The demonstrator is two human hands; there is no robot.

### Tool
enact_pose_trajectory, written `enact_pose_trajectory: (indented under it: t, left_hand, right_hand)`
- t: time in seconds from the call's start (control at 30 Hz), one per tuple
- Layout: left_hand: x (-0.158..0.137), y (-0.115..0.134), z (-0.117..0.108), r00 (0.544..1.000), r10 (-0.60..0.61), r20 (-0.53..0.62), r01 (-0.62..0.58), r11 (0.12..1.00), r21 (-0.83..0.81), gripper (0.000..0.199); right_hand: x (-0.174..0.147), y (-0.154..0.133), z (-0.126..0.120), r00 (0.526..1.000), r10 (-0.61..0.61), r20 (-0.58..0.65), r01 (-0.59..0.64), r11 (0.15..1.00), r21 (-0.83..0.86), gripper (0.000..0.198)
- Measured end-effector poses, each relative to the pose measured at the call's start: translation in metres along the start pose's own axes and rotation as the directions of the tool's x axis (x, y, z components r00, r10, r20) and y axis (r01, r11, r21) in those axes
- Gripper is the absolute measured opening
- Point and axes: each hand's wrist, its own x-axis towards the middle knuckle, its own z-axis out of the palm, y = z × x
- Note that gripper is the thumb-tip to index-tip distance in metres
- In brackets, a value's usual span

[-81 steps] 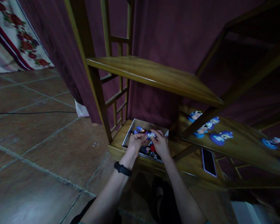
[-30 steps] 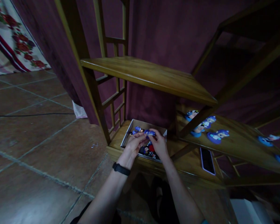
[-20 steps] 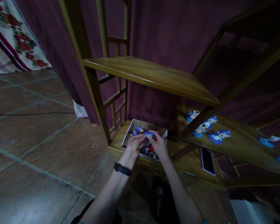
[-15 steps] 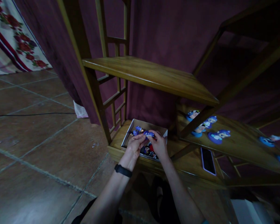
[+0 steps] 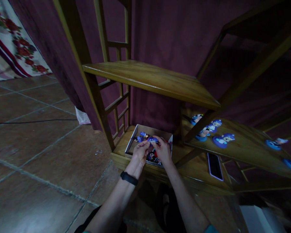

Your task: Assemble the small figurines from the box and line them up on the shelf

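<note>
Between my two hands is a small blue-purple figurine, held just above an open cardboard box. My left hand pinches it from the left side, a dark band around that wrist. From the right, the fingers of my right hand close on the same figurine. Inside the box lie several more small figurines, some blue, others black and red. My hands cover part of the box and of what lies in it.
The box stands on the low board of a wooden shelf. On a board to the right are several figurines on round bases. A phone lies below them. A slanting wooden post stands between. A white object is at lower right.
The view has shifted slightly, so the shelf's right side appears a little further left. Both hands stay on the figurine above the box, which appears turned slightly.
</note>
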Motion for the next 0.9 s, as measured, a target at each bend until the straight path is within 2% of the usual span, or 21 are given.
enact_pose_trajectory:
  t: [0.07,0.2,0.3,0.37,0.43,0.57,0.67,0.77,0.83,0.9]
  left_hand:
    - [0.003,0.001,-0.001,0.999,-0.032,-0.024,0.032,0.999,0.011,0.006]
    - [0.009,0.008,-0.003,0.997,-0.07,-0.016,0.07,0.998,-0.007,0.009]
    - [0.012,0.015,-0.003,0.993,-0.106,-0.041,0.105,0.994,-0.032,0.014]
    - [0.012,0.018,-0.003,0.992,-0.124,-0.011,0.124,0.992,-0.024,0.016]
    - [0.01,0.02,-0.003,0.989,-0.13,0.065,0.13,0.991,0.011,0.018]
    - [0.003,0.022,0.0,0.987,-0.073,0.145,0.057,0.992,0.114,0.019]
    - [-0.004,0.025,0.005,0.987,0.037,0.153,-0.072,0.97,0.231,0.017]
    - [-0.01,0.03,0.01,0.968,0.127,0.219,-0.201,0.91,0.361,0.018]
    - [-0.013,0.034,0.012,0.957,0.11,0.267,-0.214,0.89,0.402,0.021]
    - [-0.014,0.037,0.012,0.956,0.058,0.288,-0.177,0.897,0.404,0.025]
  right_hand:
    - [-0.001,0.001,0.003,1.0,0.0,0.016,0.0,1.0,0.02,0.033]
    - [-0.001,0.007,0.005,1.0,-0.002,0.001,0.002,0.992,0.13,0.041]
    - [0.002,0.012,0.005,0.997,0.075,-0.027,-0.065,0.964,0.259,0.042]
    - [0.004,0.013,0.005,0.99,0.139,-0.005,-0.128,0.922,0.365,0.038]
    - [0.005,0.011,0.004,0.985,0.168,0.044,-0.17,0.876,0.452,0.033]
    - [0.006,0.005,0.002,0.976,0.198,0.088,-0.213,0.81,0.547,0.028]
    - [0.006,0.006,-0.002,0.969,0.226,0.097,-0.239,0.776,0.583,0.026]
    - [0.008,0.01,-0.007,0.962,0.245,0.118,-0.267,0.769,0.58,0.026]
    - [0.009,0.01,-0.01,0.957,0.258,0.129,-0.285,0.774,0.565,0.026]
    - [0.01,0.009,-0.013,0.956,0.263,0.133,-0.292,0.78,0.554,0.025]
